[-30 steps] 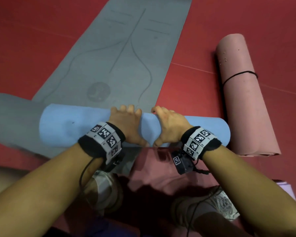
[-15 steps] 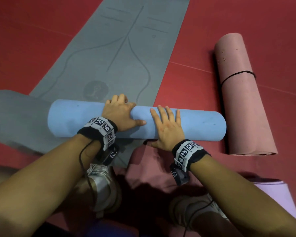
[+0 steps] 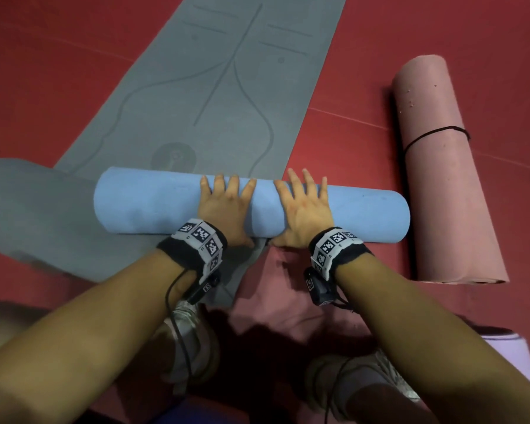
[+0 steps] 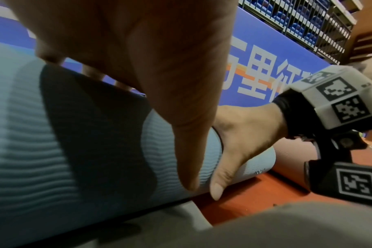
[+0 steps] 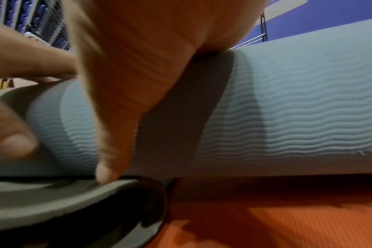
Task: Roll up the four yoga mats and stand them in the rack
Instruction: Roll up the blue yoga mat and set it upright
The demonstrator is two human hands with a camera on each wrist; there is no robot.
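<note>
Blue-backed grey mat (image 3: 153, 206), partly rolled mid-floor under both flat-fingered palms, left hand (image 3: 227, 209) and right hand (image 3: 303, 209); much stays unrolled beyond. Pink roll (image 3: 441, 179) lies tied, right. No rack visible.

Purple mat (image 3: 514, 359) cropped at right edge; rack unseen; fingertips hidden behind roll.

White Chinese characters, among them 里 and 征, stand on the blue wall banner (image 4: 263, 73); the wristband squares (image 3: 201, 233) carry only coded patterns.
</note>
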